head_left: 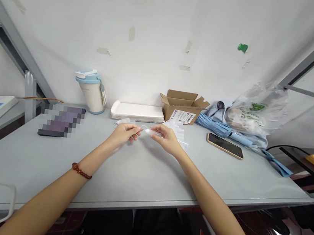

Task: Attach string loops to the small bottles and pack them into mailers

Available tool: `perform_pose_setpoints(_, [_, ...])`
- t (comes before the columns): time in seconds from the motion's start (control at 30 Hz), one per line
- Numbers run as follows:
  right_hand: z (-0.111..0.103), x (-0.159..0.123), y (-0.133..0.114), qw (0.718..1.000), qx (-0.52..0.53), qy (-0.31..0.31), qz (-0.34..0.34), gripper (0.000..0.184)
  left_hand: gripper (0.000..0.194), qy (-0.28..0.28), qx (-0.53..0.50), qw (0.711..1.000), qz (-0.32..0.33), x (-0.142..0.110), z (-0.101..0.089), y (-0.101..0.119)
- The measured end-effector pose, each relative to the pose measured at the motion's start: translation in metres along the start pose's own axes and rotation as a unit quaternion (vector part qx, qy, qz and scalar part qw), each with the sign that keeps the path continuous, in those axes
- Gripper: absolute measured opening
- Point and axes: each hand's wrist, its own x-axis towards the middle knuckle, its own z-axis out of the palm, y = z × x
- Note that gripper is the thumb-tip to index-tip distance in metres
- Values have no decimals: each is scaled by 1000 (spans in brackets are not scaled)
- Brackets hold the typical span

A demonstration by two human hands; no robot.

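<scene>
With the hands at the centre of the clock and twelve straight ahead, a white wall (158, 17) stands behind a grey desk (142, 181). At two o'clock sits a crumpled plastic bag (249, 120), with a folded blue umbrella (215, 126) lying in front of it. An open cardboard box (187, 109), flaps raised, is at one o'clock, and a flat white stack (138, 112) lies at twelve, beside it. A cream tumbler (91, 95) with a blue lid stands at ten.

The person's right hand (168, 139) pinches a small white piece between thumb and fingers; the left hand (126, 133) has its thumb and forefinger pressed together on a thin strand. A phone (225, 145) lies face up at three o'clock, and clear packets (183, 133) lie just beyond the right hand. A red beaded bracelet (81, 171) circles the left wrist. Smallest are the small white piece (149, 132), at the clock's centre above the desk, and the thin strand (143, 129) at its tip, too fine to identify.
</scene>
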Motion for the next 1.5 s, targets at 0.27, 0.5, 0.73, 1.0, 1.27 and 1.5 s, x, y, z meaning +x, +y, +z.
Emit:
perform_pose_setpoints(0.27, [2,-2,-4,997,74,-26,21,24,27,-18,-73,997,-29,1,-2,-4])
perform_pose_setpoints(0.5, [3,-2,-3,995,87,-37,23,24,26,-27,-77,996,-36,1,-2,-4])
perform_pose_setpoints(0.73, [1,-3,-6,998,48,-39,14,23,28,-28,-71,996,-37,0,-1,-4])
perform_pose_setpoints(1.0, [9,-4,-2,999,43,-24,16,19,31,-24,-51,996,-65,-4,11,-6])
perform_pose_setpoints(1.27, [26,-8,6,1000,22,11,3,16,31,-2,-92,994,-62,-5,17,-15])
perform_pose_setpoints(1.5, [30,-11,2,999,-6,31,6,14,32,8,-77,995,-58,-7,20,-15])
